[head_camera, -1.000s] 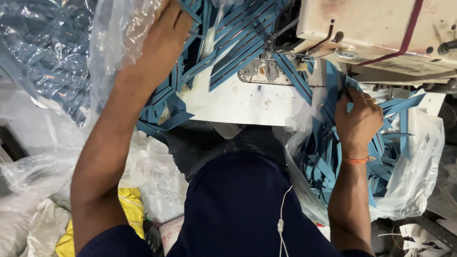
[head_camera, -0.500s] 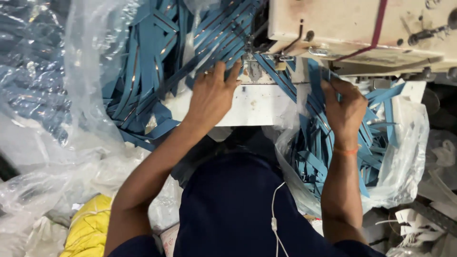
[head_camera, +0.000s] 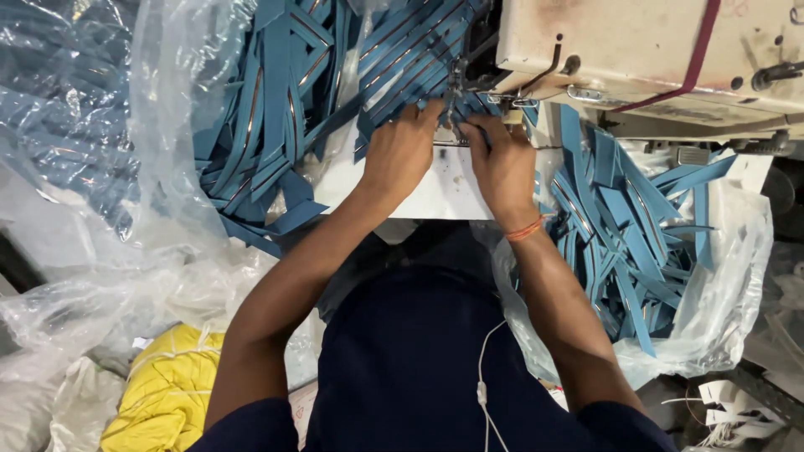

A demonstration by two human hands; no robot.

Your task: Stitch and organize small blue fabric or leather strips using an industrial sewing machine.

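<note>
We see both hands brought close together at the needle area of a cream-coloured sewing machine (head_camera: 653, 59), whose body sits just beyond the fingertips and stretches away to the right of the right hand. The left hand (head_camera: 400, 155) lies palm down, fingers bent, pressing on a blue fabric strip (head_camera: 419, 75) that runs up and away from its fingertips; whether it pinches the strip or only holds it flat, we cannot tell. The right hand (head_camera: 502, 163), with an orange thread band (head_camera: 525, 229) at the wrist, has its fingers curled at the metal presser foot (head_camera: 456, 109), which stands between the two hands, and they seem to nip the strip's end there, though the grip itself is hidden. Beneath both hands is the white machine bed (head_camera: 435, 197). To the left of the left hand a heap of blue strips (head_camera: 268, 125) spills out of a clear plastic bag (head_camera: 159, 100). To the right of the right hand a second pile of blue strips (head_camera: 628, 234) lies in another clear bag (head_camera: 720, 310). Nearer the body than the left forearm, a yellow bundle (head_camera: 167, 393) lies among more plastic wrapping.
</note>
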